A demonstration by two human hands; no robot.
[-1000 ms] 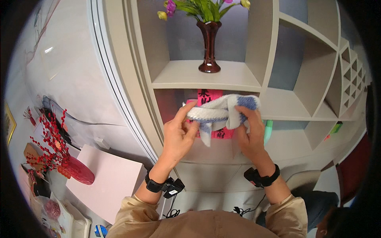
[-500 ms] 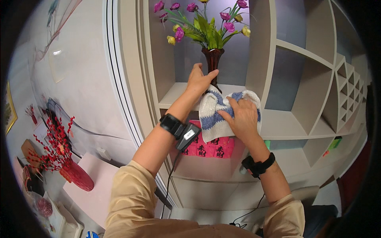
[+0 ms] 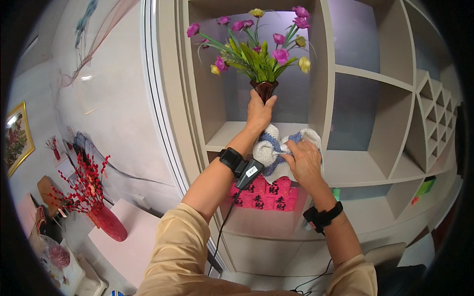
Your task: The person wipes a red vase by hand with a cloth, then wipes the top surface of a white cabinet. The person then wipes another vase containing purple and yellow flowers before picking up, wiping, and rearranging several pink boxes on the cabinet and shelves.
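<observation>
My left hand (image 3: 260, 111) is wrapped round the neck of a dark brown glass vase (image 3: 265, 89). Purple and yellow artificial flowers (image 3: 254, 56) with green leaves fan out of its top. The vase's lower part is hidden behind my hand and the cloth. My right hand (image 3: 305, 160) grips a white and blue striped cloth (image 3: 274, 153) at the front edge of the shelf (image 3: 228, 134). The cloth hangs over that edge and bunches up beside the vase's lower end.
Pink packets (image 3: 269, 200) with black characters fill the compartment below. More curved shelving (image 3: 370, 160) extends to the right, with a diamond-shaped rack (image 3: 437, 118). At left, a red vase (image 3: 109, 224) of red berry stems stands on a pale pink surface (image 3: 131, 256). Cables hang from both wrists.
My left hand has closed round the vase's neck, where before its fingers were spread against it. The cloth is more bunched under my right hand. The whole view has shifted slightly.
</observation>
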